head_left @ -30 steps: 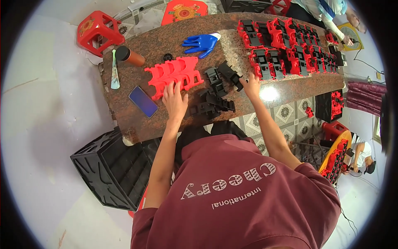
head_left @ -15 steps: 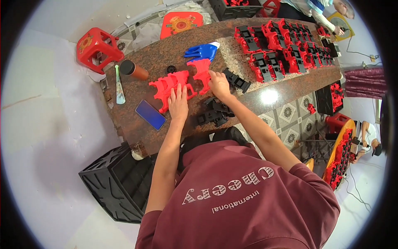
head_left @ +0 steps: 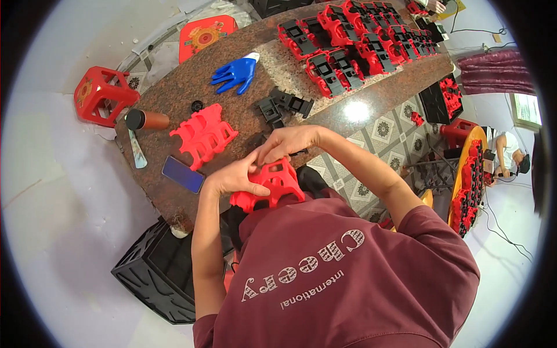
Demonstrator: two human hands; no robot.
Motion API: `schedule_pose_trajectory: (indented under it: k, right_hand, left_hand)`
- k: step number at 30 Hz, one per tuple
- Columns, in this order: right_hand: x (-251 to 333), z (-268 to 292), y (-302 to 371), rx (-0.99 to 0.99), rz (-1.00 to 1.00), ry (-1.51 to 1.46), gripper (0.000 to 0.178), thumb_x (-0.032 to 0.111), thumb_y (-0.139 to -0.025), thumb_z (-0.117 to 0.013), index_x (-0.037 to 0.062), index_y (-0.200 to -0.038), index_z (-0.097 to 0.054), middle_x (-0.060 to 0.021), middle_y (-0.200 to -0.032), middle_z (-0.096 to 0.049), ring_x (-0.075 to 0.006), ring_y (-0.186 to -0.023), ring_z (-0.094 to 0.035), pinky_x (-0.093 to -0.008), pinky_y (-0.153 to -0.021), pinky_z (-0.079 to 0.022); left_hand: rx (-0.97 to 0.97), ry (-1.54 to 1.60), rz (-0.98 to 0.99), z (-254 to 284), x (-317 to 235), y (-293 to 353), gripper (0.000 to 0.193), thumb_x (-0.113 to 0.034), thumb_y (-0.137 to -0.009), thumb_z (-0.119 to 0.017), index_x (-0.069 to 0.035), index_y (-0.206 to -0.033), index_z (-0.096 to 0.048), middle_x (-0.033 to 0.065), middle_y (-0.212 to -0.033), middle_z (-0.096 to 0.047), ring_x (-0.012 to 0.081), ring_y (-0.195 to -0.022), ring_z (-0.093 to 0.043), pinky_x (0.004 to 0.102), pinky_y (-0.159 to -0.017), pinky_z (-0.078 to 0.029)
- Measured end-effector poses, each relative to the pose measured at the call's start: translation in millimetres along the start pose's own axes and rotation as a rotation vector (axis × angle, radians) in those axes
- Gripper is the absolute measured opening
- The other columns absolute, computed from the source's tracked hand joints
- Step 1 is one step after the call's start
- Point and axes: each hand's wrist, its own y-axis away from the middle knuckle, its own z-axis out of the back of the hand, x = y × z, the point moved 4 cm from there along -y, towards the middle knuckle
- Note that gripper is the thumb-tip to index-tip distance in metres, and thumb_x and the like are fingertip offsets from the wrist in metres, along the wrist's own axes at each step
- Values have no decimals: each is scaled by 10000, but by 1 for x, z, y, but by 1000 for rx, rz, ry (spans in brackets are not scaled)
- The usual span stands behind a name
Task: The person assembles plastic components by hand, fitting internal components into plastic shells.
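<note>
A red plastic frame with cut-out openings (head_left: 278, 181) is held close to my body at the table's near edge. My left hand (head_left: 237, 176) grips it, thumb lying across its face. On its far edge rest the curled fingers of my right hand (head_left: 285, 145), partly hidden from view. Another red plastic frame (head_left: 206, 136) lies on the table to the left. Beyond my right hand are black plastic parts (head_left: 283, 107); a further black part (head_left: 256, 140) is mostly hidden behind that hand.
On the brown stone table (head_left: 168, 104) lie a phone (head_left: 183, 174), a brown bottle (head_left: 148, 120), a black disc (head_left: 197, 106) and a blue glove (head_left: 235, 75). Rows of red-and-black assemblies (head_left: 354, 43) fill the far right. A black crate (head_left: 156, 272) stands at lower left; people work at right.
Both hands have come toward my body, bringing one red frame off the table. The other red frame was let go by my left hand. The whole view has shifted with my head.
</note>
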Motion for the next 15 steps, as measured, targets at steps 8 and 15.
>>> schedule_pose_trajectory:
  k: [8, 15]
  right_hand:
    - [-72, 143, 12, -1246, -128, 967, 270, 269, -834, -680, 59, -1005, -678, -176, -938, -651, -344, -939, -653, -432, -853, -518]
    - [-115, 169, -4, -1044, -395, 1106, 330, 307, -822, -699, 23, -980, -640, -196, -1022, -659, -369, -942, -667, -452, -796, -548]
  left_hand:
    - [-444, 1071, -145, -20, 82, 13, 551, -276, -877, -578, -63, -1372, -463, 183, -1204, -617, 274, -1037, -643, 408, -886, -538]
    - [-520, 1404, -355, -14, 29, -1, 563, -388, -915, -542, -48, -1357, -464, 252, -1223, -604, 367, -1019, -650, 475, -885, -541]
